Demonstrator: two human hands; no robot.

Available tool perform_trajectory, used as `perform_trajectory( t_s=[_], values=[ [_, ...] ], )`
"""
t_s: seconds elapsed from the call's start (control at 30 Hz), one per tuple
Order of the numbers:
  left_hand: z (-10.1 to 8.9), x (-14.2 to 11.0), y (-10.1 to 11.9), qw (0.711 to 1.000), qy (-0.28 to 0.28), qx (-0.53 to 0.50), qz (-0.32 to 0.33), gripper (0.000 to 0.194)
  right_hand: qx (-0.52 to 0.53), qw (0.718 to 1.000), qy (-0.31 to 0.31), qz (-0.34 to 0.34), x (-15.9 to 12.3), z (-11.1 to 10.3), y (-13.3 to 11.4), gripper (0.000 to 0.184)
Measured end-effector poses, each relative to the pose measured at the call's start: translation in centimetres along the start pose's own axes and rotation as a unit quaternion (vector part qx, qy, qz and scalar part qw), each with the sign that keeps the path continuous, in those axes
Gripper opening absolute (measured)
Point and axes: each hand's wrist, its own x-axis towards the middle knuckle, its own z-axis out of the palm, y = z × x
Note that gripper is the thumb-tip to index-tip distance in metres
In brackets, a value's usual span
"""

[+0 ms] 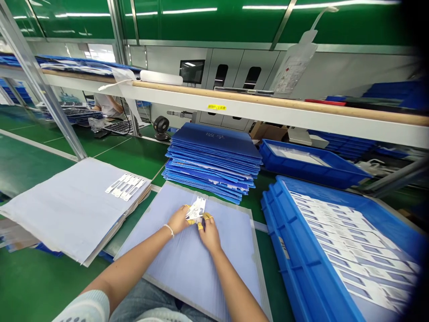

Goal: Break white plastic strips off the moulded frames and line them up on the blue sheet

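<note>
the left hand point(178, 219) and right hand point(209, 234) are together, clamped on a white label strip point(196, 210) above a pale blue plastic sheet point(231, 264) on the green bench point(137, 161).

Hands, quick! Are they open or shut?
Left hand: closed, holding white paper labels.
Right hand: closed, holding the same labels.
</note>
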Motion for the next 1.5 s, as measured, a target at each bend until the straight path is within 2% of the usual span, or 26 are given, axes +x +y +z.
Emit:
perform_trajectory(
  t_s=[0.07,0.13,0.27,0.33,0.4,0.5,0.57,0.63,0.87,0.93,1.03,1.1,1.27,1.4,1.5],
  values=[
    [-0.1,-1.0,0.2,0.995,0.027,-0.084,-0.044,0.045,0.037,0.999,0.019,0.013,0.2,-0.1,0.3,0.044],
    [-0.2,-2.1,0.5,0.978,0.042,-0.176,-0.104,0.042,0.078,0.996,0.035,0.032,0.7,-0.5,0.5,0.041],
    [-0.4,-4.4,1.7,0.912,0.042,-0.35,-0.211,0.037,0.16,0.982,0.069,0.078,1.4,-1.9,0.2,0.042],
    [-0.6,-5.5,2.5,0.874,0.037,-0.425,-0.232,0.034,0.192,0.973,0.086,0.095,1.1,-2.5,-0.8,0.047],
    [-0.7,-6.5,3.5,0.842,0.033,-0.482,-0.24,0.027,0.22,0.968,0.075,0.098,0.0,-2.7,-2.5,0.049],
    [-0.5,-7.9,4.8,0.813,0.039,-0.532,-0.233,0.015,0.256,0.962,-0.006,0.094,-3.0,-2.5,-5.5,0.047],
    [-0.3,-8.9,5.4,0.805,0.043,-0.55,-0.221,0.009,0.275,0.955,-0.064,0.093,-5.2,-2.4,-7.4,0.044],
    [-0.1,-9.8,6.0,0.802,0.04,-0.557,-0.211,0.006,0.303,0.943,-0.091,0.105,-6.9,-3.0,-9.0,0.042],
    [-0.9,-13.0,8.6,0.822,-0.034,-0.549,-0.145,0.042,0.458,0.868,-0.079,0.176,-9.0,-6.8,-12.9,0.042],
    [-1.4,-13.5,9.3,0.822,-0.029,-0.556,-0.12,0.05,0.481,0.854,-0.07,0.183,-9.3,-7.6,-13.8,0.041],
    [-2.1,-13.9,10.2,0.802,0.005,-0.586,-0.115,0.06,0.512,0.835,-0.062,0.189,-9.7,-8.4,-14.9,0.041],
    [-2.5,-14.1,10.6,0.787,-0.018,-0.605,-0.119,0.055,0.526,0.828,-0.072,0.183,-9.9,-9.0,-15.5,0.041],
    [-3.8,-15.0,11.6,0.759,-0.164,-0.625,-0.085,0.04,0.532,0.829,-0.092,0.145,-10.2,-10.4,-16.5,0.037],
    [-4.9,-15.8,12.5,0.754,-0.18,-0.629,-0.055,0.029,0.529,0.833,-0.079,0.146,-10.5,-11.3,-16.9,0.038],
    [-5.4,-16.2,13.1,0.742,-0.189,-0.642,-0.042,0.029,0.534,0.83,-0.082,0.139,-10.8,-11.8,-17.3,0.032]
  ],
)
